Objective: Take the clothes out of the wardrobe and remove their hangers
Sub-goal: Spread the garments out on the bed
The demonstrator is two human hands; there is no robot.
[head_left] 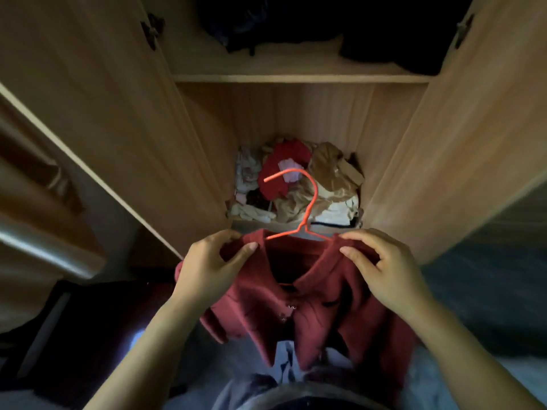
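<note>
A wooden wardrobe (296, 119) is standing open in a dim room. Dark clothes (296, 22) are lying on the wardrobe's upper shelf (296, 78), and a jumbled pile of garments (331, 179) is sitting on its floor. Just in front of the wardrobe's opening, a red collared shirt (322, 309) is hanging on an orange hanger (314, 193), whose hook is crossing the pile. The left hand (207, 269) and right hand (383, 269) are each pinching a shoulder of the shirt beside the collar.
</note>
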